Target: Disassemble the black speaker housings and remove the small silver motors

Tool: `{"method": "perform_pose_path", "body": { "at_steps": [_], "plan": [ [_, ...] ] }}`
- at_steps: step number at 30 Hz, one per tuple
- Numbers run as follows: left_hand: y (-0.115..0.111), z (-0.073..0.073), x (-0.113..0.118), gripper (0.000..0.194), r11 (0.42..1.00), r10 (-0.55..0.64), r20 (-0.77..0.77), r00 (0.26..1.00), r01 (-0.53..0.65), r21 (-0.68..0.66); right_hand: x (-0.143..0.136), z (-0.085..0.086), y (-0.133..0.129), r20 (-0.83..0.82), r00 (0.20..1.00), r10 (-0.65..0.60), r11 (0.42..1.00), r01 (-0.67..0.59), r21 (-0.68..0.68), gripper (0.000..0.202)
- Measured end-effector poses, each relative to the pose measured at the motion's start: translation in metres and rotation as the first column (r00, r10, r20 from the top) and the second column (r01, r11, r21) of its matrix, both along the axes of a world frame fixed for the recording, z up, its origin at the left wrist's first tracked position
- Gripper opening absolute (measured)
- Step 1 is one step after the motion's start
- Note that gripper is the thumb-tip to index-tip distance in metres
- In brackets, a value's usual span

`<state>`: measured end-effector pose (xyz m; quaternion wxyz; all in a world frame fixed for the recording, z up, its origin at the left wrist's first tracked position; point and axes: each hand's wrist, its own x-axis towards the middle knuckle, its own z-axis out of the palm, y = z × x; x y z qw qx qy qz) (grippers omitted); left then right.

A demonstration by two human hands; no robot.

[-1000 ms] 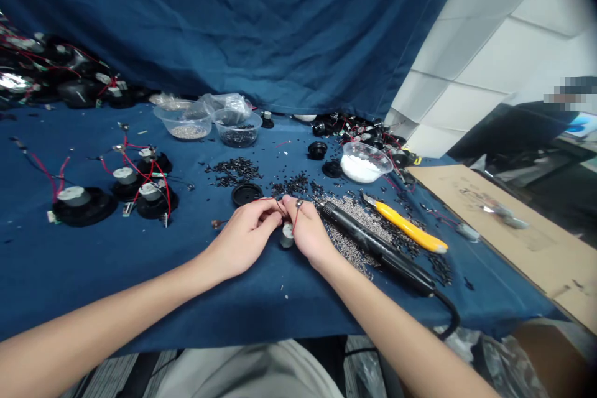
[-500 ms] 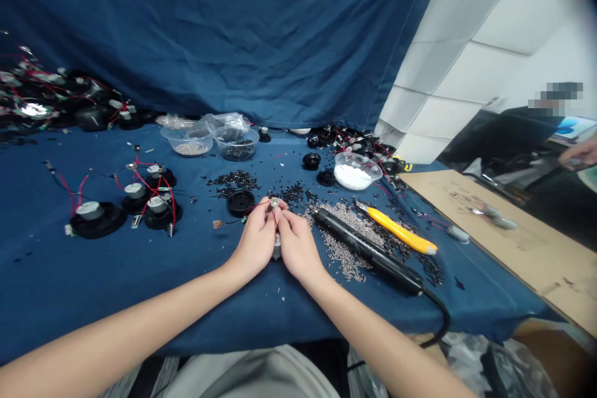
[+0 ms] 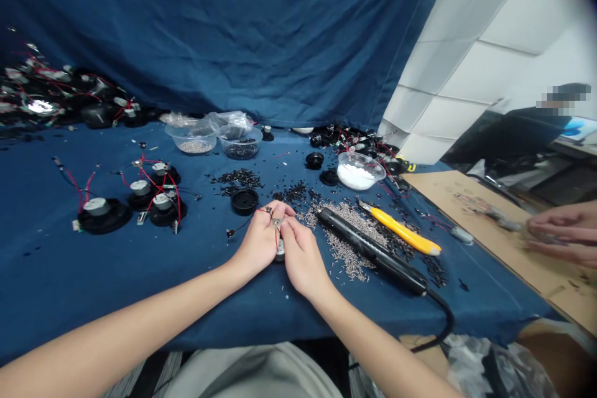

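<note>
Left hand (image 3: 262, 237) and right hand (image 3: 301, 252) held together over the worktop (image 3: 65, 280). Grip of both: fingers curled closed, a small wired motor (image 3: 280, 251) being held between them, low between the palms; a metal plate (image 3: 277, 222) is seen at the fingertips. Which fingers bear most of it cannot be told. A thin dark wire (image 3: 240, 227) is trailed out past the left hand.

Just beyond the hands, a black round cup (image 3: 244, 201) is set. Close beside the right hand, silver screws (image 3: 342, 255) are spread, crossed by a black power screwdriver (image 3: 373, 252); a yellow-handled knife (image 3: 405, 231) is laid farther right. Black screws (image 3: 237, 179) are scattered farther back. Wired motors on black bases (image 3: 103, 216) are grouped to the left, well apart from the hands. Tubs (image 3: 168, 132) and a bowl of white pieces (image 3: 383, 169) are placed toward the back.

Between the hands and the near edge, a strip of blue cloth is left; a wider stretch is seen at left. The right side is bounded by a cardboard sheet (image 3: 443, 186), over which a co-worker's hand (image 3: 566, 233) is held. The back is closed off by a blue curtain (image 3: 233, 31); pale panels (image 3: 466, 68) are seen beyond.
</note>
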<state>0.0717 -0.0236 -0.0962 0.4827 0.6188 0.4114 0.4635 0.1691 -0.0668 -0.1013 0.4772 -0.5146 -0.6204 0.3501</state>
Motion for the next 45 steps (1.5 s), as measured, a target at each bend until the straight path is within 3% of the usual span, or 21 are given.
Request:
{"method": "perform_pose_path", "body": {
  "at_steps": [4, 11, 17, 28, 35, 45],
  "plan": [
    [0.001, -0.002, 0.000, 0.030, 0.999, -0.029, 0.022, 0.999, 0.030, -0.043, -0.001, 0.000, -0.011, 0.056, 0.998, -0.034, 0.999, 0.033, 0.021, 0.036],
    [0.003, -0.002, 0.001, 0.028, 0.998, -0.011, 0.042, 0.999, 0.014, -0.068, -0.006, 0.005, -0.014, 0.377, 0.912, -0.164, 0.986, 0.157, 0.049, 0.039],
    [0.006, -0.001, 0.003, 0.029, 0.996, 0.001, -0.013, 1.000, -0.002, -0.084, -0.006, 0.007, -0.010, 0.381, 0.907, -0.181, 0.978, 0.207, -0.027, 0.040],
    [0.004, -0.001, 0.003, 0.024, 0.995, -0.013, 0.016, 1.000, 0.015, -0.096, -0.007, 0.005, -0.010, 0.518, 0.830, -0.209, 0.976, 0.211, 0.055, 0.039],
    [0.008, -0.005, -0.001, 0.018, 0.994, -0.050, 0.030, 0.998, 0.053, -0.090, -0.005, -0.006, -0.003, 0.422, 0.897, -0.132, 0.989, 0.090, 0.119, 0.039],
    [0.007, -0.008, 0.008, 0.021, 0.968, -0.163, 0.119, 0.979, 0.182, -0.173, 0.010, -0.009, -0.005, 0.331, 0.943, -0.026, 0.998, 0.003, 0.070, 0.042]
  ]
}}
